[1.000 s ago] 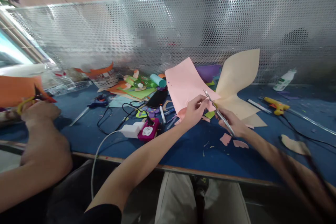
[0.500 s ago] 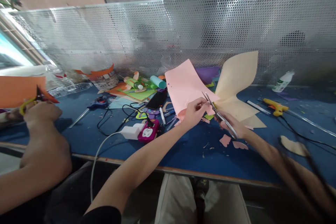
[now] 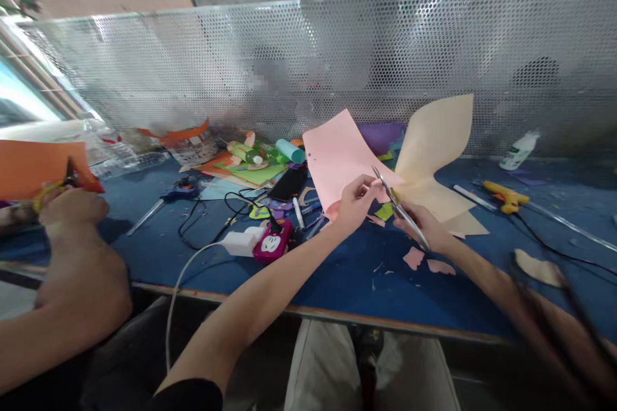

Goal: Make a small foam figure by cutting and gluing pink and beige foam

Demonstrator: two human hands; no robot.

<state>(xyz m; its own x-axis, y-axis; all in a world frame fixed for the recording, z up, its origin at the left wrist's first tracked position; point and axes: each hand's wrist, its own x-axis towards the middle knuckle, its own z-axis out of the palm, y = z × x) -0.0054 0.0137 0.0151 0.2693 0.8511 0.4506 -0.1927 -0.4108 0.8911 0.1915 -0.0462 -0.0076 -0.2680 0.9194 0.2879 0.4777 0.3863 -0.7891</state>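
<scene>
My left hand (image 3: 357, 200) pinches a small piece of pink paper (image 3: 383, 192) between thumb and fingers. In my right hand (image 3: 420, 223) is a pair of scissors (image 3: 399, 209), its blades pointing up and left at the pink piece. Whether the blades touch the paper I cannot tell. Behind my left hand a large pink sheet (image 3: 337, 148) leans, curled at its lower edge. Beside it stands a bent cream sheet (image 3: 436, 135). Two pink scraps (image 3: 413, 258) lie on the blue table (image 3: 332, 282) below my right hand.
A magenta power adapter (image 3: 274, 241) with white plugs and cables sits left of my forearm. A yellow glue gun (image 3: 506, 196) and a white bottle (image 3: 520, 149) stand right. At left, a co-worker's hand (image 3: 72, 212) holds yellow-handled scissors at orange paper (image 3: 33, 167). A perforated metal screen (image 3: 337, 58) runs behind.
My right hand and the scissors have shifted slightly left, their handles swinging a little. My left hand has moved slightly left and down. The co-worker's hand has also moved a little left.
</scene>
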